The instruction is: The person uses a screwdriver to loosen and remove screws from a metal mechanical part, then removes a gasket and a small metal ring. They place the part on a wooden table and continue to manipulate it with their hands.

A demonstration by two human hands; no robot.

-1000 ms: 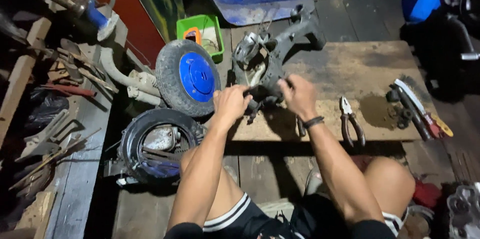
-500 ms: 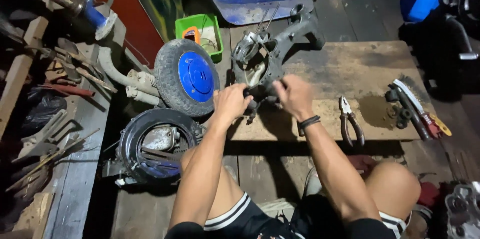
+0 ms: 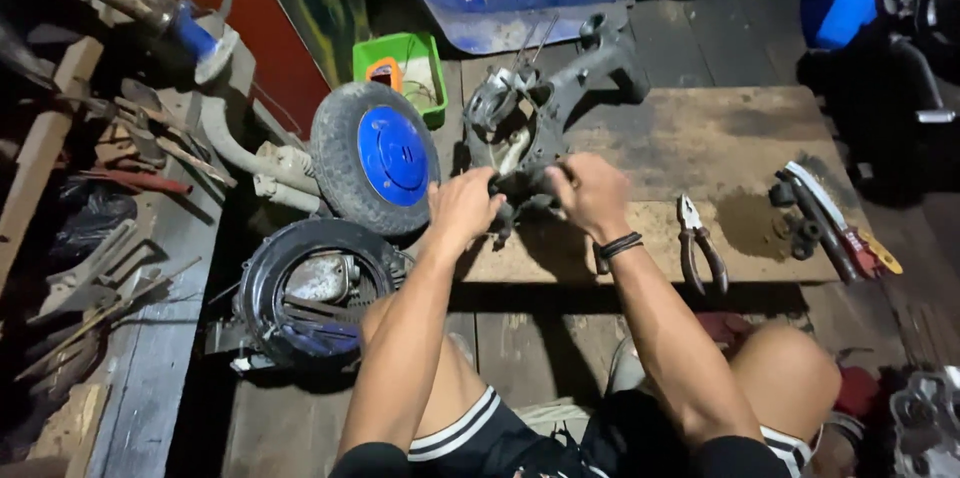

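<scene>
Item: dark metal engine casing [image 3: 540,128], set on the wooden board [image 3: 700,138] near the board's left edge, its long arm angled up toward the board's far side.

Left hand [image 3: 465,208]: closed around the near left end of the casing, fingers curled over it. Right hand [image 3: 592,195]: closed on the near right end of the casing, knuckles up; a black band [image 3: 617,246] is worn at the wrist. Exactly which part is gripped under each palm cannot be told.

Containers: a green plastic tray [image 3: 400,63] is placed beyond the board's far left corner; an orange-edged part and some thin wire are seen in it, the rest too small to tell. A round black housing [image 3: 310,298] lies off the board's near left corner, with metal parts inside its ring.

Other pieces: a small tyred wheel with a blue hub [image 3: 378,156] is propped against the board's left edge. Pliers [image 3: 698,238] are laid near the board's front edge, right of the right hand. A brush and small dark parts [image 3: 815,213] are gathered at the board's right end.

Edges and room: bare board surface is left between the casing and the right-end parts. The front edge runs just beyond the knees. Hand tools are crowded on the floor well left of the board.
</scene>
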